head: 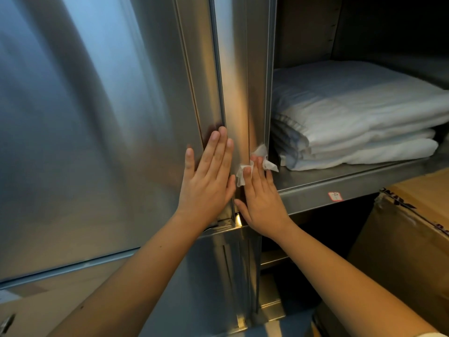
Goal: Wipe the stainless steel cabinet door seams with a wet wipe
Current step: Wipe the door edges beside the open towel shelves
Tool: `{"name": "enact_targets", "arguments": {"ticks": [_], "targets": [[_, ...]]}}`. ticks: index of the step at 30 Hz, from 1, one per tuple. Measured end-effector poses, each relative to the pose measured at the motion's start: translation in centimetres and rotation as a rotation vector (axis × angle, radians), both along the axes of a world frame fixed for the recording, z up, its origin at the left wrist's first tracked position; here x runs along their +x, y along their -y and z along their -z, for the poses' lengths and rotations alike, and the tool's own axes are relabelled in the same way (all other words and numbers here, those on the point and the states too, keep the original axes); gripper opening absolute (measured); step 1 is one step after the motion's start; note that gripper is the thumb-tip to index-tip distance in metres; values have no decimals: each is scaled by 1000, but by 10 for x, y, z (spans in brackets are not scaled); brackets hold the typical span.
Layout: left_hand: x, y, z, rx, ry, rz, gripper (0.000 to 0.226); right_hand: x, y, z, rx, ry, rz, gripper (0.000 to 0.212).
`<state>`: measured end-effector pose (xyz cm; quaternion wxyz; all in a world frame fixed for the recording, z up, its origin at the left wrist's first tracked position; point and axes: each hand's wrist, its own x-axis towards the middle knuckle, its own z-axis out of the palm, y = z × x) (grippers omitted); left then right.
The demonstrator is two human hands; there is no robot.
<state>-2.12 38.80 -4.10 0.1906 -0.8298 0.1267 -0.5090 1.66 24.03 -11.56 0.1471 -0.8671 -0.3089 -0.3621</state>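
Your left hand (pixel 209 181) lay flat on door (pixel 97 142); right hand (pixel 261 198) pressed wipe (pixel 241 177) straight-fingered, unpinched, so it could've slipped off seam (pixel 248 105).

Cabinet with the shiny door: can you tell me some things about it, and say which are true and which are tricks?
1. The right hand presses a white wipe against the steel. True.
2. The left hand holds a spray bottle. False: it lies flat on the cabinet door and holds nothing.
3. Folded white bedding lies on the open shelf. True.
4. The cardboard box sits on top of the bedding. False: it stands lower down, below that shelf.
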Motion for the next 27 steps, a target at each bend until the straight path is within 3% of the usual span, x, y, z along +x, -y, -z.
{"name": "enact_targets", "arguments": {"ticks": [6, 11, 15, 27], "targets": [[-1, 0, 3, 3, 4, 32, 67, -25, 7, 47, -151, -131, 116, 71], [-3, -2, 3, 32, -12, 26, 67, -26, 9, 42, -220, -123, 162, 71], [-4, -2, 2, 20, -26, 14, 65, -19, 7, 19, -157, -93, 162, 75], [-9, -2, -2, 20, -36, 45, 63, -38, 11, 43, -302, -238, 210, 70]]}}
